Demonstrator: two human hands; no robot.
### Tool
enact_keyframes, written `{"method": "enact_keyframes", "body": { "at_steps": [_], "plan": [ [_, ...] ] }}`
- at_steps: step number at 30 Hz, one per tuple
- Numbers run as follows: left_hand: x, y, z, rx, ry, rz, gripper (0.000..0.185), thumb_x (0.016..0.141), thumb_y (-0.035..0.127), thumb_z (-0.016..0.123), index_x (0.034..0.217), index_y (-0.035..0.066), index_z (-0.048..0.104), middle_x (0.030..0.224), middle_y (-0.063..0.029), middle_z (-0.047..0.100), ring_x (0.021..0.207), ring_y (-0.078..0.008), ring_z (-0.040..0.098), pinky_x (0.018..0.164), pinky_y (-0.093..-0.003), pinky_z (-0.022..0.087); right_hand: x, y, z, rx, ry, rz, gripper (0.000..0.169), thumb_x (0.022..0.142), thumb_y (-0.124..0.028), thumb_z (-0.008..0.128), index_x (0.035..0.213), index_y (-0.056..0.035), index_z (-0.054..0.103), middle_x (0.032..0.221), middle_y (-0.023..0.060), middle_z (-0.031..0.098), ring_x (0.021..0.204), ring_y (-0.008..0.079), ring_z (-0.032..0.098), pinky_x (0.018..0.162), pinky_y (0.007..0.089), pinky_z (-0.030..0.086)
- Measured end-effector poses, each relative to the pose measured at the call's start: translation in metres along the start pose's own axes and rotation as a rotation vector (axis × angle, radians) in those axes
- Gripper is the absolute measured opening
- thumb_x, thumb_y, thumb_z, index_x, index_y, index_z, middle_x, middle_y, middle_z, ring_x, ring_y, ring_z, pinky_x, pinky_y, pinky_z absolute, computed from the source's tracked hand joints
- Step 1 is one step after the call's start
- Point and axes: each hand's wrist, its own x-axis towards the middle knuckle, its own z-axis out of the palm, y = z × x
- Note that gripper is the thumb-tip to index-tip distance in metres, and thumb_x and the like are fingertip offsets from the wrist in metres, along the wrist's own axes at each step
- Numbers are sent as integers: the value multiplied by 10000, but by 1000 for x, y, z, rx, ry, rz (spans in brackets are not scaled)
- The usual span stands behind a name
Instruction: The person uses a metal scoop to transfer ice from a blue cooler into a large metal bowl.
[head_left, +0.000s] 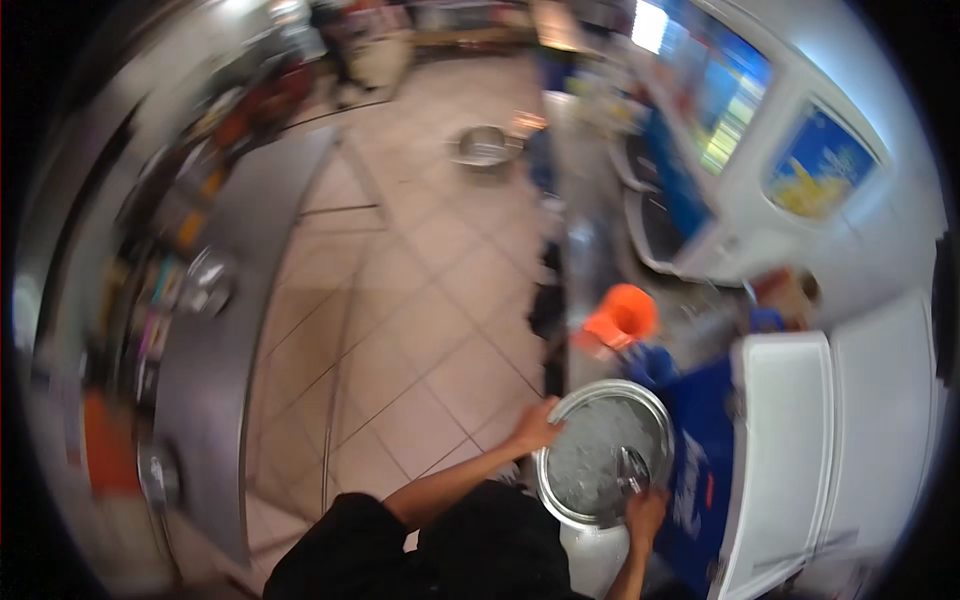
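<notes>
A round metal bowl (670, 420) of what looks like ice (592, 450) is in front of me at the lower right. My left hand (537, 426) grips its upper left rim. At its lower right my right hand (646, 514) is closed near the rim, by a metal scoop or ladle (634, 466) that lies partly in the ice. Whether that hand holds the scoop, the rim or both cannot be told. An orange plastic jug (624, 315) stands just beyond the bowl, with a blue item (651, 365) beside it.
A blue ice chest (697, 465) with a white lid (784, 450) adjoins the bowl on the right. A steel counter (592, 232) runs ahead. Left is a steel table (217, 360) with metal bowls. Another metal bowl (484, 146) appears over the tiled floor (420, 315) farther off.
</notes>
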Motion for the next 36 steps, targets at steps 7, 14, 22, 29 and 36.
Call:
{"method": "enact_keyframes", "body": {
  "at_steps": [7,14,22,29,36],
  "plan": [
    [-40,18,3,35,200,49,264,734,63,635,992,24,592,882,-235,662,905,-448,633,767,-478,503,32,81,32,-96,-18,-238,335,862,-280,594,921,27,713,872,302,653,834,448,624,792,518,473],
    [-153,14,-47,-54,427,-13,300,736,69,634,1032,25,618,896,-222,659,856,-379,666,742,-435,504,5,71,39,-106,-44,-772,308,872,-226,568,868,52,701,811,293,652,757,471,598,741,535,458],
    [-273,-13,-111,-177,749,-211,255,747,69,665,996,14,648,829,-133,649,786,-180,626,712,-367,511,-65,-98,9,85,-361,-719,323,842,-272,648,942,31,698,944,303,598,903,456,579,818,511,451],
    [-358,-44,-176,-166,1096,-357,191,714,51,665,897,-2,646,780,-74,616,720,-151,570,645,-339,475,-113,-236,34,96,-413,-942,331,812,-287,717,936,20,720,924,237,629,921,407,612,827,467,491],
    [-419,-86,-266,-349,1479,-289,191,703,8,642,892,-17,641,763,-60,609,685,-140,564,614,-313,464,-171,-393,117,9,-621,-1159,372,833,-400,712,937,-44,741,1035,258,593,942,417,627,833,477,517]
  ]
}}
